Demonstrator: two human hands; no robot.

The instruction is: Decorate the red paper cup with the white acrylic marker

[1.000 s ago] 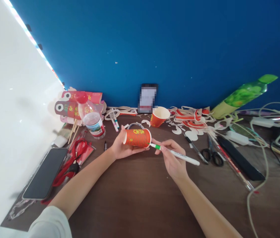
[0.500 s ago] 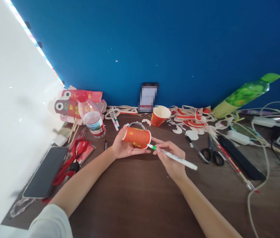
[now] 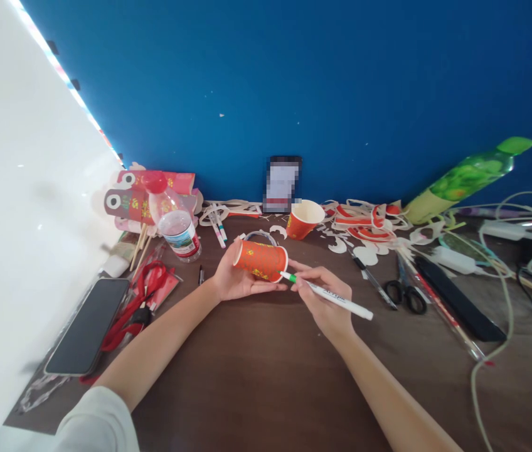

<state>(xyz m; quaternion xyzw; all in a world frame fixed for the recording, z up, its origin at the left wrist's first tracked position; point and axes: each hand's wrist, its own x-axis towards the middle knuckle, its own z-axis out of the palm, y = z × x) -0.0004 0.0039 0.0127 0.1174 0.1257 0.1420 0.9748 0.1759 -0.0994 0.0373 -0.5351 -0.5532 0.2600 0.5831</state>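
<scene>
My left hand [image 3: 232, 280] holds an orange paper cup [image 3: 260, 260] on its side above the brown table [image 3: 266, 376], fingers curled under it. My right hand [image 3: 323, 297] pinches a white marker with a green tip [image 3: 327, 295]. The marker's tip touches the cup's right end. A second orange paper cup [image 3: 302, 219] stands tilted farther back, near the blue wall.
A water bottle with a red cap [image 3: 174, 224] and red paper fish crafts [image 3: 129, 199] sit at back left. A black phone [image 3: 88, 326] and red cord [image 3: 134, 307] lie at left. Scissors [image 3: 402, 290], paper scraps [image 3: 364, 229], cables [image 3: 505, 263] and a green bottle [image 3: 468, 179] fill the right.
The cup has been turned in my left hand, so its yellow print moved from the top to the lower side. The marker tip stayed against the cup's end.
</scene>
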